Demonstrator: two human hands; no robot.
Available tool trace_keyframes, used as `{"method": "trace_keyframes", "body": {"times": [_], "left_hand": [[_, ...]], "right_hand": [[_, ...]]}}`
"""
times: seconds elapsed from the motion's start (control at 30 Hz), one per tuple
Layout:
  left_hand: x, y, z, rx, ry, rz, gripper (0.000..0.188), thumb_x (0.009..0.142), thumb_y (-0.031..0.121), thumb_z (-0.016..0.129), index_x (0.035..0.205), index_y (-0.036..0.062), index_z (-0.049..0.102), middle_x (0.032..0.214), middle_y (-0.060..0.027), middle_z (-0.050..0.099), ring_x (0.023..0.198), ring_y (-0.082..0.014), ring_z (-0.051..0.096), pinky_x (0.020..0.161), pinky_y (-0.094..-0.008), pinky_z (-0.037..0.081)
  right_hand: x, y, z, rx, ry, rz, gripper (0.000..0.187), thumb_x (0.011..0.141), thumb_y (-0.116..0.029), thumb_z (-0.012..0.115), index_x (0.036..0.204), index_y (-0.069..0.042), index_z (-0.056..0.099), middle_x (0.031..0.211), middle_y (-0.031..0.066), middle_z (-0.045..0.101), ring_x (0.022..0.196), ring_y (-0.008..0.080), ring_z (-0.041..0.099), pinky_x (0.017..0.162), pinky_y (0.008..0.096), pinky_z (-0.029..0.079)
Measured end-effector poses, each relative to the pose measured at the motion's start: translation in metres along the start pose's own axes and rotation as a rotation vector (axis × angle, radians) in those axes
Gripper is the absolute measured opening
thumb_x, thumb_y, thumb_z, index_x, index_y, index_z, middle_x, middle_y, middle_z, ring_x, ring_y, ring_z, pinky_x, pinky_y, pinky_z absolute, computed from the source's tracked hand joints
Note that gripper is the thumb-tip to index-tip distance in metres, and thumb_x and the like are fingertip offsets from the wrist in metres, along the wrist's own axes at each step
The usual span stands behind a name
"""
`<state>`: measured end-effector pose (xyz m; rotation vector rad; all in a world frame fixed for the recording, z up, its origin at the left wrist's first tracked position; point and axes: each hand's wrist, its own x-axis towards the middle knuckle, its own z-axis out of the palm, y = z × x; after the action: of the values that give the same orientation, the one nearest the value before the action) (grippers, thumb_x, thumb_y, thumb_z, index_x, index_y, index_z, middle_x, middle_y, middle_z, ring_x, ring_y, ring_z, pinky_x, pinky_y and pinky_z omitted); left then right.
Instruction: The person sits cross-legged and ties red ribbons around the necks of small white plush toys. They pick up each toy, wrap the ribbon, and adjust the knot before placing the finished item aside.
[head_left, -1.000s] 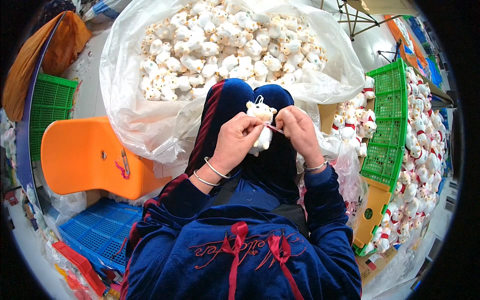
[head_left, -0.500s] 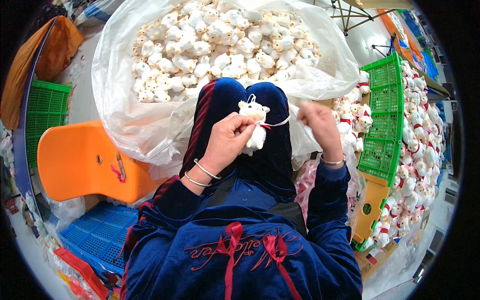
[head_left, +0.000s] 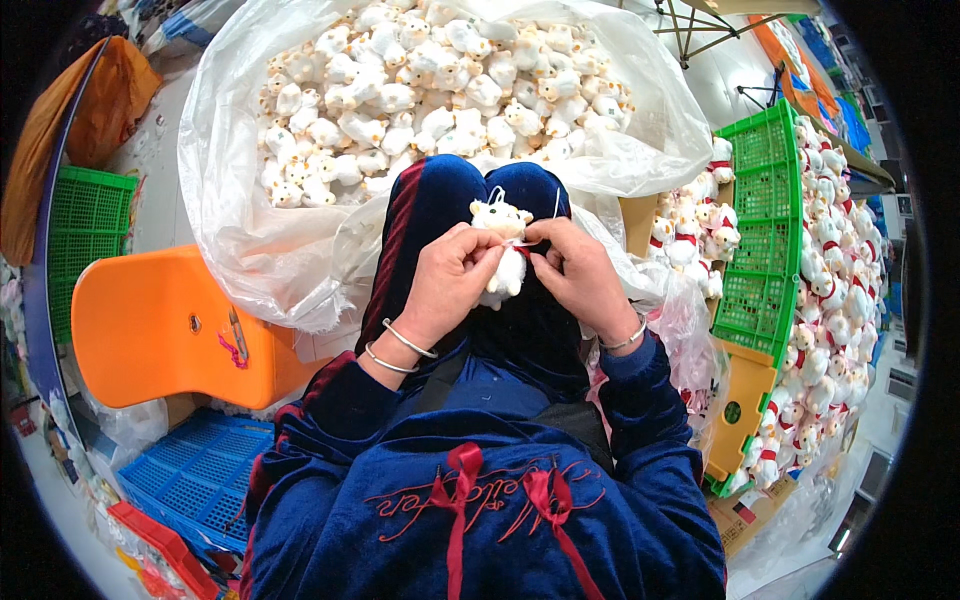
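A small white plush toy (head_left: 506, 277) with a hanging loop on its head rests upright on my lap, against my dark blue trousers. A red band shows at its neck, partly covered by my fingers. My left hand (head_left: 452, 272) pinches the toy at the neck from the left side. On the other side, my right hand (head_left: 580, 275) has thumb and forefinger pressed together at the neck, on a thin white ribbon (head_left: 524, 243) whose loose end sticks up beside the toy.
Beyond my knees lies a big clear plastic bag (head_left: 240, 235) full of white plush toys (head_left: 440, 90). An orange chair (head_left: 170, 325) and a blue crate (head_left: 205, 470) stand at left. At right, a green crate (head_left: 755, 250) borders many toys with red neckbands (head_left: 830, 300).
My right hand has come in from the right, where it was blurred and pulling the ribbon out, to the toy's neck. My left hand keeps its hold.
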<state>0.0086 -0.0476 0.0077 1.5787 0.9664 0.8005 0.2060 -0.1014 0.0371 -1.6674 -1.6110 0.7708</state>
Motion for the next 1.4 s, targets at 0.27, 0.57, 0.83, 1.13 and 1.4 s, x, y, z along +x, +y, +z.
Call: {"method": "trace_keyframes", "body": {"times": [0.27, 0.57, 0.83, 1.13, 1.4], "left_hand": [[0.0, -0.004, 0.001, -0.04, -0.007, -0.036, 0.01, 0.093, 0.009, 0.071, 0.096, -0.0009, 0.07, 0.082, -0.0053, 0.064, 0.067, -0.0094, 0.057, 0.062, -0.0254, 0.047], [0.001, -0.002, 0.0, -0.04, -0.017, -0.081, 0.011, 0.095, 0.011, 0.07, 0.096, 0.0001, 0.07, 0.078, -0.0003, 0.066, 0.07, -0.0042, 0.057, 0.063, -0.0232, 0.048], [0.003, -0.005, 0.002, -0.076, -0.022, -0.094, 0.011, 0.094, 0.011, 0.071, 0.096, 0.0003, 0.071, 0.081, -0.0016, 0.069, 0.071, -0.0048, 0.059, 0.065, -0.0233, 0.049], [0.003, -0.006, 0.001, -0.134, -0.03, -0.145, 0.012, 0.093, 0.011, 0.072, 0.097, -0.001, 0.072, 0.081, -0.0038, 0.069, 0.069, -0.0062, 0.059, 0.064, -0.0241, 0.05], [0.004, -0.004, 0.0, -0.106, -0.043, -0.113, 0.013, 0.095, 0.013, 0.071, 0.098, 0.0005, 0.071, 0.079, 0.0009, 0.067, 0.07, -0.0028, 0.057, 0.064, -0.0211, 0.048]], "right_hand": [[0.02, -0.01, -0.01, -0.07, -0.105, -0.086, 0.008, 0.09, -0.01, 0.07, 0.087, -0.002, 0.067, 0.083, 0.0149, 0.06, 0.079, 0.0352, 0.063, 0.069, 0.0424, 0.05], [-0.022, -0.035, -0.023, -0.409, -0.493, -0.15, 0.013, 0.089, -0.02, 0.07, 0.088, -0.008, 0.068, 0.086, 0.0127, 0.06, 0.08, 0.0356, 0.066, 0.069, 0.0478, 0.053], [0.001, -0.007, -0.04, 0.204, -0.03, 0.183, 0.023, 0.098, -0.019, 0.066, 0.093, 0.003, 0.071, 0.078, 0.0053, 0.068, 0.075, 0.0131, 0.061, 0.069, 0.0288, 0.049], [0.004, 0.01, 0.013, 0.348, -0.182, 0.375, 0.021, 0.093, -0.018, 0.074, 0.095, 0.002, 0.072, 0.079, -0.001, 0.067, 0.072, 0.005, 0.057, 0.065, 0.0233, 0.048], [0.007, 0.0, 0.012, 0.511, -0.201, 0.423, 0.024, 0.098, -0.023, 0.071, 0.095, 0.002, 0.071, 0.078, -0.002, 0.065, 0.07, 0.0039, 0.054, 0.06, 0.0216, 0.044]]}}
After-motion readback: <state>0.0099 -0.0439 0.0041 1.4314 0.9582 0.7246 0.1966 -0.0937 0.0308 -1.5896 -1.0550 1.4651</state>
